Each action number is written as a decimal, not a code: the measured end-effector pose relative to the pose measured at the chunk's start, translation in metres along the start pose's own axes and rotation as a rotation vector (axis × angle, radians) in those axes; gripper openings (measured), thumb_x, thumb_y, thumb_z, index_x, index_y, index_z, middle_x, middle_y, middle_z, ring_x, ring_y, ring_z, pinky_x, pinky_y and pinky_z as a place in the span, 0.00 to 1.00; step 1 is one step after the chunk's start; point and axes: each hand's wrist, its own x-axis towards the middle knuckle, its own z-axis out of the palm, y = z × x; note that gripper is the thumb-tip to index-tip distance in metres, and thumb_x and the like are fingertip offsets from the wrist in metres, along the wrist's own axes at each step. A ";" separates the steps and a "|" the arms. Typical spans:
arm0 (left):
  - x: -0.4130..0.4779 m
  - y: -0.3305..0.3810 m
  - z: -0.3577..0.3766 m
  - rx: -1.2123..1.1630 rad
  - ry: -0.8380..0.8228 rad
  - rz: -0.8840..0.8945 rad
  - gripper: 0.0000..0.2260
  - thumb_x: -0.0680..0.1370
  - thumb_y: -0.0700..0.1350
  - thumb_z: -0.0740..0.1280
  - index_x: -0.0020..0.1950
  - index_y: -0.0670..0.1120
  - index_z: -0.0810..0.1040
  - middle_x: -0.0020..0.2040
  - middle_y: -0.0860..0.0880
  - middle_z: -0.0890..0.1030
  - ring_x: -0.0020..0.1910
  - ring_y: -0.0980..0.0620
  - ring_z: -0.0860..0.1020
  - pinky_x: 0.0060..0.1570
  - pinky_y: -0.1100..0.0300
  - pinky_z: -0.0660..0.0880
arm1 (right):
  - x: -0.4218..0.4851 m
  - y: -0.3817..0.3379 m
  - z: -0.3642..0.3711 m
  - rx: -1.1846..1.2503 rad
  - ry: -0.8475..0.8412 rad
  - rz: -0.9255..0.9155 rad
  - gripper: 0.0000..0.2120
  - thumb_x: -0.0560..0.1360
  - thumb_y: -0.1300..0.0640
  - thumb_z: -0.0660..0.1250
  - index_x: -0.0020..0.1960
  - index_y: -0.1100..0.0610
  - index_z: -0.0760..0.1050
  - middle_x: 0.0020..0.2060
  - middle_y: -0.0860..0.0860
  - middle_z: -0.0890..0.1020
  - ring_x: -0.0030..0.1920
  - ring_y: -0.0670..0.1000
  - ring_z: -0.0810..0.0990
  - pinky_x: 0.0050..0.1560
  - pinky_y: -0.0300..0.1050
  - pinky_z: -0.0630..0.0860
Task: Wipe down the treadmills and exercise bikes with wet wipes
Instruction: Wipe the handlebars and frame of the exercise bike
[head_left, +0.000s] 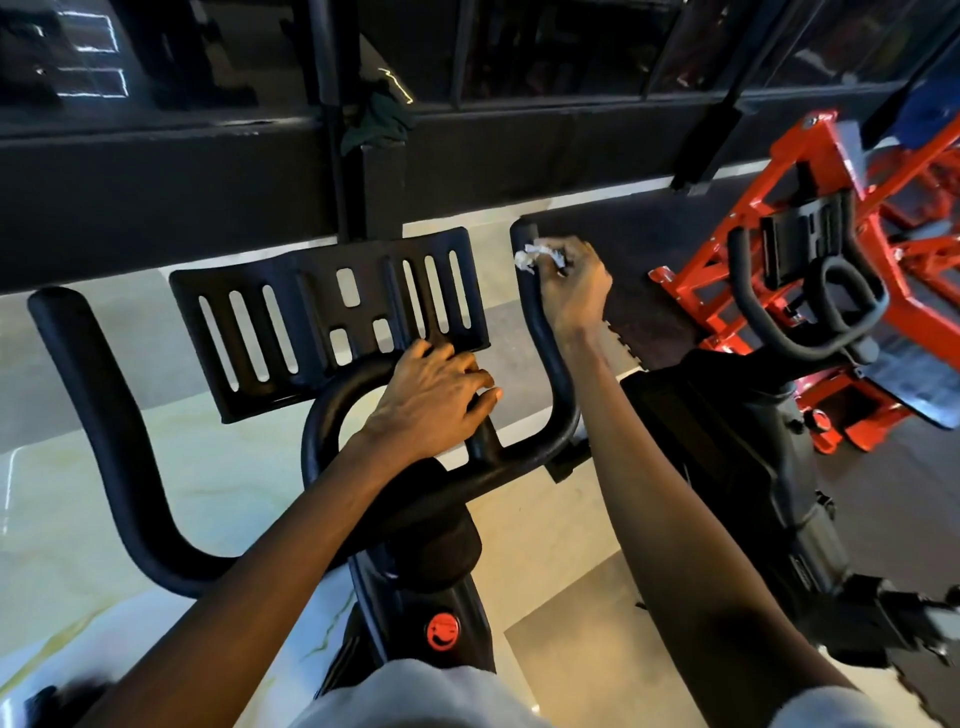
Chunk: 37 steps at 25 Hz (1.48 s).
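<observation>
Head view. Item: exercise bike handlebar (519, 456), black.
- Right hand (574, 291) is curled round a crumpled wet wipe (535, 257), pressed on the far tip of the right horn (551, 358).
- The horn's long axis runs from that grip back toward the person, down to its bend, so the wiping stroke likely pulls nearward.
- Left hand (431, 400) grips the centre loop (319, 426).
- Left horn (104, 415) lies well apart, nearer the left hand.
- Red knob (443, 630): mark unreadable.
- No brand legible.

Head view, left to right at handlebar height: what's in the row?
left handlebar horn → slotted tray → left hand gripping the centre loop → right hand holding the wet wipe against the right horn → next bike's handlebar
</observation>
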 end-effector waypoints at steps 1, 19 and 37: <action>0.000 0.000 0.001 0.004 0.003 0.002 0.23 0.84 0.60 0.47 0.67 0.56 0.78 0.65 0.52 0.78 0.63 0.50 0.74 0.62 0.49 0.64 | -0.001 0.000 0.001 0.010 0.005 -0.001 0.07 0.77 0.62 0.71 0.55 0.57 0.83 0.49 0.49 0.83 0.48 0.43 0.80 0.47 0.26 0.73; -0.002 -0.001 0.003 -0.028 0.037 0.018 0.23 0.85 0.60 0.48 0.66 0.54 0.79 0.64 0.51 0.79 0.61 0.50 0.74 0.62 0.51 0.64 | -0.008 0.004 0.013 -0.013 0.014 -0.006 0.07 0.77 0.57 0.72 0.55 0.54 0.82 0.48 0.43 0.82 0.48 0.45 0.81 0.47 0.37 0.79; -0.001 0.000 0.007 -0.024 0.052 0.007 0.23 0.85 0.60 0.50 0.65 0.54 0.80 0.63 0.51 0.79 0.60 0.50 0.74 0.62 0.50 0.64 | -0.019 0.014 0.008 0.169 0.035 -0.023 0.09 0.73 0.70 0.72 0.52 0.62 0.81 0.50 0.57 0.82 0.52 0.50 0.82 0.58 0.40 0.79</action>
